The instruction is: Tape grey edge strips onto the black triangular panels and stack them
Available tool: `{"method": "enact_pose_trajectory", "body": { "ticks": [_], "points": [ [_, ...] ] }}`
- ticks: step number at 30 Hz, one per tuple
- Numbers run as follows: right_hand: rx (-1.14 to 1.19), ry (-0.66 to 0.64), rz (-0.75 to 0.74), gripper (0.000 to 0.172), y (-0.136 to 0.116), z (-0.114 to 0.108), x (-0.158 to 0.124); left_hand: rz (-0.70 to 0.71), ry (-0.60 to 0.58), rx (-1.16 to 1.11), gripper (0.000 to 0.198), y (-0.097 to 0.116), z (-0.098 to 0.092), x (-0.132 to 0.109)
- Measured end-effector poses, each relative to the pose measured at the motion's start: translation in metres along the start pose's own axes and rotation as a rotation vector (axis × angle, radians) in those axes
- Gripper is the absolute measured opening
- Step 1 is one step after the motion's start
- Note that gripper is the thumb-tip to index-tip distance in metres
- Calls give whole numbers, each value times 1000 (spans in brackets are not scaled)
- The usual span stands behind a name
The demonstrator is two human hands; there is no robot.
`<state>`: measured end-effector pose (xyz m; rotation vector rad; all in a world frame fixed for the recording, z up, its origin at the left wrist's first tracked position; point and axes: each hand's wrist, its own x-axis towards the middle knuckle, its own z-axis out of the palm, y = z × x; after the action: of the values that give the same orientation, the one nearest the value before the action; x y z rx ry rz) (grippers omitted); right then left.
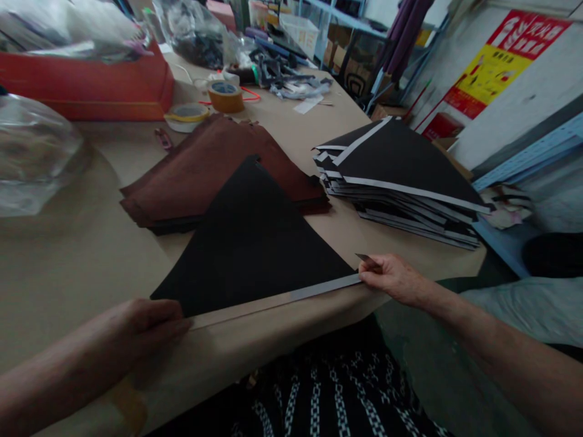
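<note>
Along the near edge of the black triangular sheet [250,243], my left hand [148,323] pins, fingers together, and right hand [392,280] pinches the thin strip [319,289]: light, limp, hold ends.

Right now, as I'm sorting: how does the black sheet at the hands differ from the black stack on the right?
The black sheet lies single and flat at the table's near edge; the black stack is many layers, unevenly fanned, farther right. The left hand and right hand hold the sheet's edge strip; nothing touches the stack. Both are dark, pointed pieces with pale edge strips.
</note>
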<state>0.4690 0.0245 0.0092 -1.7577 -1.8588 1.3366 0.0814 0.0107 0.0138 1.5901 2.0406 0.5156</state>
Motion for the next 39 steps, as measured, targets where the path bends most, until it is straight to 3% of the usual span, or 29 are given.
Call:
{"method": "enact_pose_trajectory", "body": {
  "ticks": [3,5,9,11,24,28,33,39],
  "points": [
    [-56,19,-17,13,3,1,-1,-20,-3,40,43,6,2,2],
    [-95,32,-32,13,5,1,-2,-42,-75,95,41,2,-1,9],
    [-202,78,-51,15,4,4,-3,-26,-540,217,34,-20,-13,29],
    [-245,89,-56,15,1,5,-4,-3,-653,240,33,-27,-17,37],
    [-437,113,11,12,-12,-5,-10,25,-627,264,34,-11,-21,33],
    [-269,30,-140,17,-39,-3,-8,89,-619,302,35,-2,-25,29],
    [23,-177,-257,22,-60,21,13,127,-657,333,33,12,-29,26],
    [-168,-240,-277,18,-51,40,30,121,-679,314,30,7,-42,25]
  ]
}}
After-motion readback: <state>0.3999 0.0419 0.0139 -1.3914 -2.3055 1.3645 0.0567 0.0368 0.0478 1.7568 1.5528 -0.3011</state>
